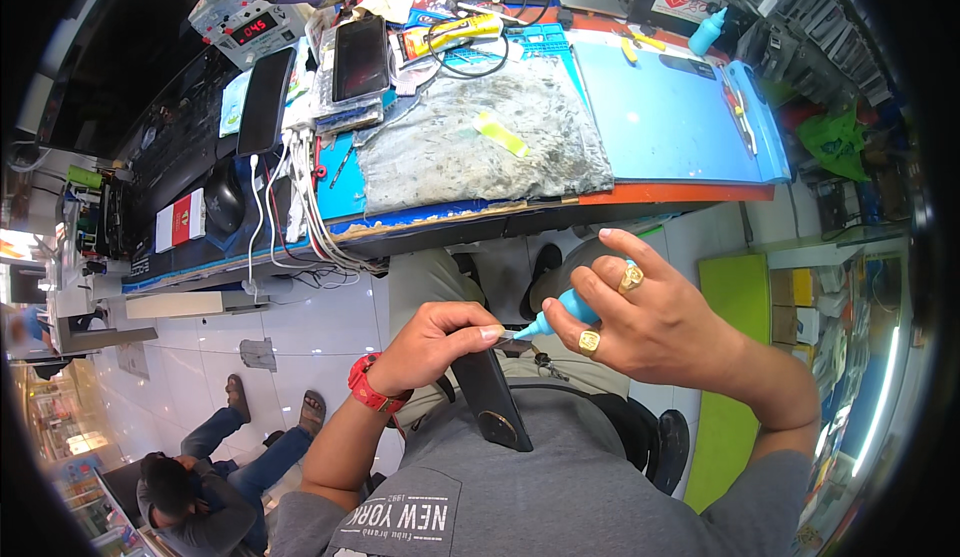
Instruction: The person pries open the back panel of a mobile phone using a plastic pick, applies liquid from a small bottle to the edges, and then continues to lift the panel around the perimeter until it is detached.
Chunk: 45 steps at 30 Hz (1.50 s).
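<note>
Cluttered workbench [690,193] across the top; near centre, the left hand [440,342] pinches a dark slab [490,397], likely stiff, best held by its edges, while the right hand [645,312] curls around a soft-looking blue bottle [578,305].

Left hand [435,345]: is holding a black slab [490,402]
Right hand [640,317]: is gripping a blue bottle [575,309], its nozzle [532,330] pointing toward the left thumb [488,333]
Cloth [440,152]: is lying on the bench [690,193]

— Which colour is seen on the bottle [577,308]?
— Light blue is seen; the flat device [490,397] is coloured black.
— And the cloth [430,157]?
— Its grey is spotted with dark blotches, while red is shown by the wristwatch [368,384].
</note>
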Motion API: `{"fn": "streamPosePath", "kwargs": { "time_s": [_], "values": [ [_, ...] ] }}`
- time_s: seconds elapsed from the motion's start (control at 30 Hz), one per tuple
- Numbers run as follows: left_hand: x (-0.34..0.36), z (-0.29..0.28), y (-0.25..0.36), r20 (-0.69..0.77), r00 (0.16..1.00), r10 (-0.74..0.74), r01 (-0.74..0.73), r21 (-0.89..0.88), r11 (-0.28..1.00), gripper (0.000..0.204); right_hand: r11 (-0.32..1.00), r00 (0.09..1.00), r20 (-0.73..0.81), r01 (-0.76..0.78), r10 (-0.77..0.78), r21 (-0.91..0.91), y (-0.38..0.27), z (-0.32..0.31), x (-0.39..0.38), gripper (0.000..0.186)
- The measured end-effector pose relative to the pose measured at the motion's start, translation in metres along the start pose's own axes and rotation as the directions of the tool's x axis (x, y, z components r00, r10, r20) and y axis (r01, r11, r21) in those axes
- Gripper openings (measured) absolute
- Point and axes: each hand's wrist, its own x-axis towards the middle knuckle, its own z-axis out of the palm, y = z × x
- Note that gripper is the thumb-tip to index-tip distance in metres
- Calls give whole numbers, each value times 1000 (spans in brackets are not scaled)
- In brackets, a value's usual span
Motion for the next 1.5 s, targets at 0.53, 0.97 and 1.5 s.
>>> {"fn": "streamPosePath", "kwargs": {
  "time_s": [0.53, 0.97, 1.5],
  "values": [
    [2, -6, -5, 39, 999, 6, -6, 5, 1000, 21, 1000, 1000, -12, 14, -13, 19, 6, 2, 2, 21],
    [0, -7, -5, 8, 1000, 25, -26, 9, 1000, 21, 852, 879, -125, -398, 460, 340, 53, 10, -33, 50],
    [-2, -9, -9, -28, 999, 23, -23, -2, 1000, 20, 438, 167, -491, -740, 855, 511, 285, 67, -36, 55]
  ]
}}
